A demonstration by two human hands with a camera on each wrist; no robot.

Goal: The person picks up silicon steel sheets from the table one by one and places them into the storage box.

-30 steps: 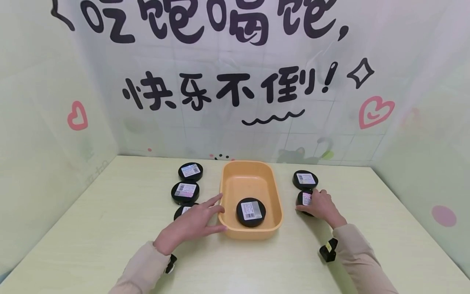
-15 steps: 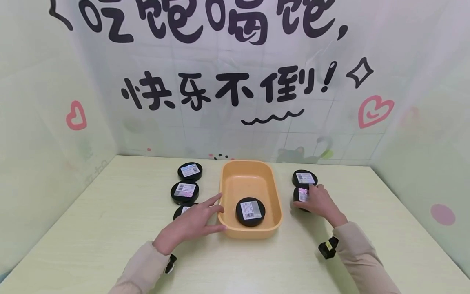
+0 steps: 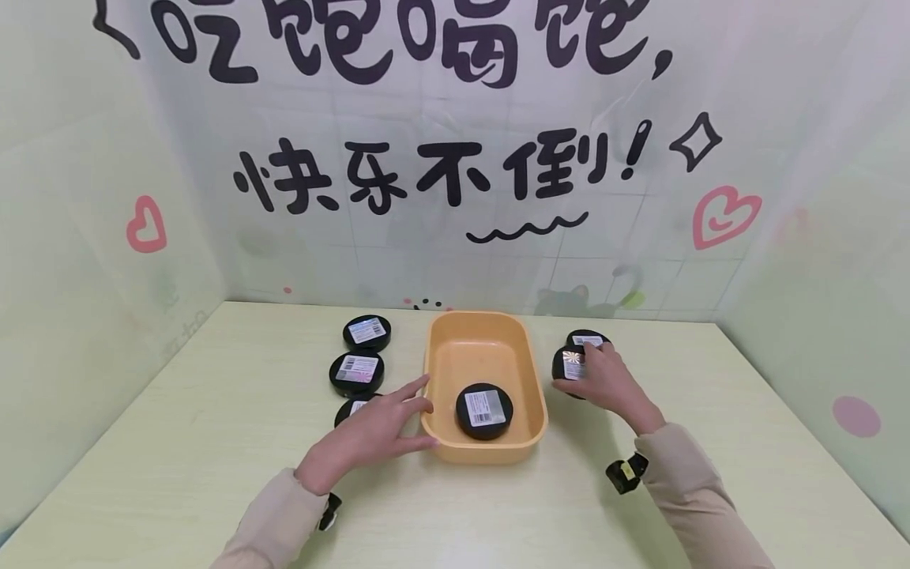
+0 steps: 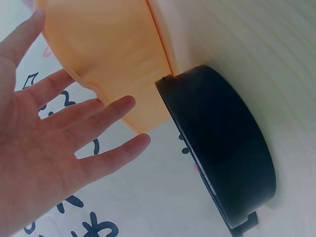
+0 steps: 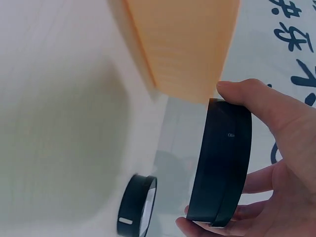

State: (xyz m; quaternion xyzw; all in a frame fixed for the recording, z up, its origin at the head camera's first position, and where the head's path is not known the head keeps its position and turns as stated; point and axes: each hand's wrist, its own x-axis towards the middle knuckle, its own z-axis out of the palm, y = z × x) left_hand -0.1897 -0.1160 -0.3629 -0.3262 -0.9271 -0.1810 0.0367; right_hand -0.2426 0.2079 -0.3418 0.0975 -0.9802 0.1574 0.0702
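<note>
Tabletop (image 3: 178,419) — right hand (image 3: 610,381) has lifted black disc (image 5: 222,160).

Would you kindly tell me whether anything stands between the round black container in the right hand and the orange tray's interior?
No other object is visible in between; only the right wall of the orange tray separates its interior from the round black container in the right hand.
</note>
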